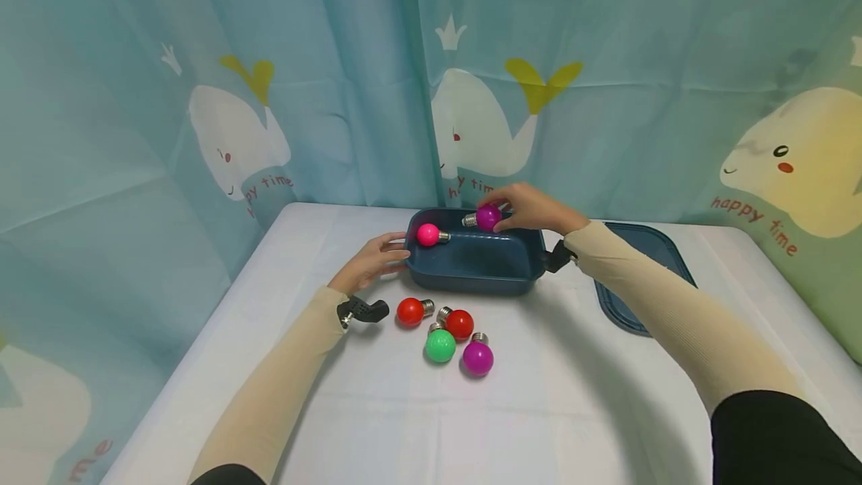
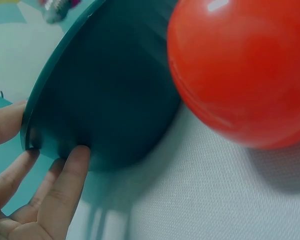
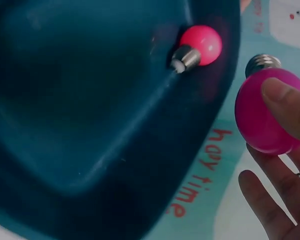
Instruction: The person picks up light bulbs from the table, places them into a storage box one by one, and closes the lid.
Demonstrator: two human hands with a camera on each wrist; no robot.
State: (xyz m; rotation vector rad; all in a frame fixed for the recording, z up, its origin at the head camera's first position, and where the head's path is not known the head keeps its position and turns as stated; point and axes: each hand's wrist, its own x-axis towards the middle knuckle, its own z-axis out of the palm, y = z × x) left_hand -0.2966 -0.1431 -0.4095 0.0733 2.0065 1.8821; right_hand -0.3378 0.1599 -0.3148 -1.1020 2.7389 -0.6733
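My right hand grips a purple light bulb over the back of a dark blue box, its metal base pointing left. In the right wrist view the thumb presses on the purple globe. A pink light bulb lies inside the box at its left end. My left hand rests its fingertips against the box's left end. In the left wrist view these fingers are nearly straight on the outer wall, close under the rim.
In front of the box lie two red light bulbs, one at left and one beside it, with a green bulb and another purple bulb nearer. A dark blue lid lies right, partly behind my forearm. A curtain hangs behind the table.
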